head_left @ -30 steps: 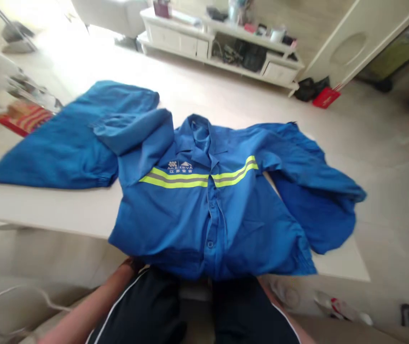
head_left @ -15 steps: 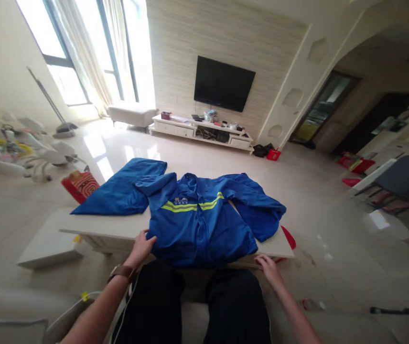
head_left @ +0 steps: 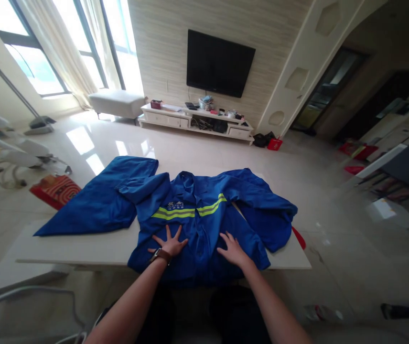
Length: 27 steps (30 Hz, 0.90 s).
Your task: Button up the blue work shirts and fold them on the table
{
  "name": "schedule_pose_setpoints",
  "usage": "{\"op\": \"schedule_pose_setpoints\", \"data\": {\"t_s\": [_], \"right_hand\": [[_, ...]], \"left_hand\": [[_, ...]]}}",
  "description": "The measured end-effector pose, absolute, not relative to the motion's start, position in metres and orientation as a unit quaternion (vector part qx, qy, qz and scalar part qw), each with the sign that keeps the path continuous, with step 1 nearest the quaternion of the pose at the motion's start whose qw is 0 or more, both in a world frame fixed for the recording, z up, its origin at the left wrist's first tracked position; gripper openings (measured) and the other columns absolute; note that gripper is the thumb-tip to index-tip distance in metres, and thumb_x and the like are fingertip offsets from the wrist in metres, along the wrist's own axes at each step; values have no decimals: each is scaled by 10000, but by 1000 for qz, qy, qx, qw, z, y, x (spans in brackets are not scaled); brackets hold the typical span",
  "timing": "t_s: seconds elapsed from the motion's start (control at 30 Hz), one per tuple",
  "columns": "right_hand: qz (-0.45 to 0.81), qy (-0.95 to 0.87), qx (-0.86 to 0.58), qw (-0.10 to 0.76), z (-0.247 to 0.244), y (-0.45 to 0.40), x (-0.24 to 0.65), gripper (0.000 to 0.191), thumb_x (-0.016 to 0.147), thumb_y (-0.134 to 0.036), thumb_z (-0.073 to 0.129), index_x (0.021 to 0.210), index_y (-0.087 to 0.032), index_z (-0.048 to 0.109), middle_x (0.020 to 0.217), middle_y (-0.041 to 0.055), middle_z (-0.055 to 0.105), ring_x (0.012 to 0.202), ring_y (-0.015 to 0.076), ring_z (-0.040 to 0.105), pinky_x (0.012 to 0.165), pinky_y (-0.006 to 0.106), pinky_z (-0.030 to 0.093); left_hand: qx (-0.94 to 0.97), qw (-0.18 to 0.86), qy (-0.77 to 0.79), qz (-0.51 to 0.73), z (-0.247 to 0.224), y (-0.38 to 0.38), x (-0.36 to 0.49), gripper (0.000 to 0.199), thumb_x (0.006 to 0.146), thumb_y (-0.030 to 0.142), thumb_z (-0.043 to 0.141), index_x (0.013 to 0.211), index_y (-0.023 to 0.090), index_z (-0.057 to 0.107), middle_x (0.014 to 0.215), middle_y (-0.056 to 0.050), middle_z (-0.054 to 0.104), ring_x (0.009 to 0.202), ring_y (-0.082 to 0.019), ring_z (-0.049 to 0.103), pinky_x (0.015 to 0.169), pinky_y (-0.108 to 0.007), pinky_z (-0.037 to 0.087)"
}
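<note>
A blue work jacket (head_left: 204, 229) with a yellow and grey reflective stripe lies spread out, front side up, its collar at the far side and its hem hanging over the near table edge. My left hand (head_left: 170, 242) is on the left front panel below the stripe, fingers spread wide. On the right front panel my right hand (head_left: 230, 248) rests with fingers apart and slightly bent. Neither hand grips the cloth. A folded blue garment (head_left: 97, 200) lies to the left, partly under the jacket's sleeve. More blue cloth (head_left: 265, 224) shows beneath the right sleeve.
The garments lie on a low white table (head_left: 114, 248). A red patterned bag (head_left: 56, 188) is beyond its left end. Farther off stand a white TV cabinet (head_left: 197, 122), a wall-mounted TV (head_left: 220, 63) and a bench (head_left: 116, 104). A plastic bottle (head_left: 322, 313) lies on the floor at right.
Both hands have moved from the jacket's lower corners inward and up onto its front panels. The left hand's fingers have let go of the hem and spread. The view has shifted closer.
</note>
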State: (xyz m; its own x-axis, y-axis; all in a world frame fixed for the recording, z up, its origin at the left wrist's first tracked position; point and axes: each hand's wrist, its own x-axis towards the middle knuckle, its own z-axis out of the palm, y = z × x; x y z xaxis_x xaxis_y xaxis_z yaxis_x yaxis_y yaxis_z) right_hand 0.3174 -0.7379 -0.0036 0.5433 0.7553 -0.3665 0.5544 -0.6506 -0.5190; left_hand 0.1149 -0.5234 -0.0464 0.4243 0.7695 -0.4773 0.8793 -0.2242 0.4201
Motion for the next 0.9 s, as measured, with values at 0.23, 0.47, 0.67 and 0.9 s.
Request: {"op": "schedule_pose_setpoints", "data": {"t_s": [0.23,0.47,0.67,0.9], "right_hand": [[320,-360,-876,-7,1,-699,294,841,891,-578,628,1611,-494,202,1743,18,-41,1510,588,15,1060,753,319],[342,-401,-849,16,10,-704,300,820,903,-508,600,1625,-423,222,1743,-22,-41,1557,479,21,1133,688,316],[386,-364,-847,-37,4,-705,273,1037,850,-528,681,1660,-366,54,1723,29,-189,1532,528,-101,1123,728,297],[389,-319,-859,-87,3,-689,244,1135,821,-423,727,1658,-330,-34,1694,97,-270,1517,557,-104,1088,768,303]], "left_hand": [[816,255,508,-109,-35,-464,136,833,857,839,354,1606,505,206,1742,14,-105,1472,-642,-140,1016,-916,71],[838,226,489,-85,-20,-443,133,726,942,671,395,1619,460,238,1748,8,7,1522,-572,-76,1089,-864,114],[834,265,446,-184,-3,-493,111,720,942,562,471,1620,408,284,1718,-111,191,1505,-587,143,1008,-886,224],[886,199,379,-178,-14,-525,108,667,886,541,572,1536,457,445,1666,-78,350,1542,-541,36,1021,-910,99]]}}
